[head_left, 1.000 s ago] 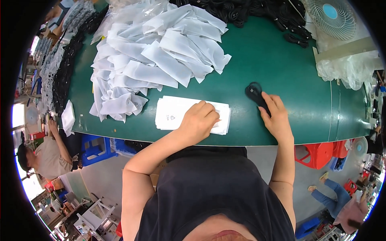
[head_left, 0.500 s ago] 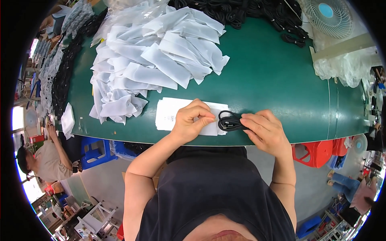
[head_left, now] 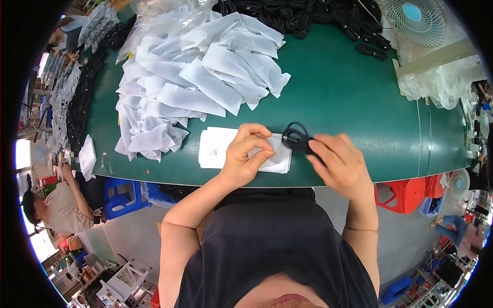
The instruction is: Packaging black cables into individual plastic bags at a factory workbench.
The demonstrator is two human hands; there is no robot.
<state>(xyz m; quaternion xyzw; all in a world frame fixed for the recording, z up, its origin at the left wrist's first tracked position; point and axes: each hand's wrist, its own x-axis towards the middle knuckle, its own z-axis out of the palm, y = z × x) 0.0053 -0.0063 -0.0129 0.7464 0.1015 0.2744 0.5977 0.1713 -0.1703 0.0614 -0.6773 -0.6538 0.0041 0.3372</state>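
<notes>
A coiled black cable with a thin loop at its upper end (head_left: 300,139) is held in the right hand (head_left: 339,161), its lower end being grasped between the thumb and the bent fingers. The cable is placed at 3 o'clock from a neat stack of flat, oblong white sleeves (head_left: 211,150), whose right end is overlapped by it in this view. The stack is laid near the front edge of a smooth green tabletop (head_left: 354,92), and its middle is covered by the left hand (head_left: 240,160). There the thumb and forefinger are curved into a ring with their tips brought close together; whether the edge of a sleeve is pinched between them cannot be told.

From the stack, a large loose heap of crumpled white sleeves (head_left: 205,77) is spread at 11 o'clock. A tangled mass of black cables (head_left: 308,13) is piled at 1 o'clock, and a white round fan with a blue hub (head_left: 412,20) is set at 2 o'clock. Below the tabletop, a blue plastic stool (head_left: 120,199) is seen at 8 o'clock and a red plastic stool (head_left: 411,197) between 3 and 4 o'clock.
</notes>
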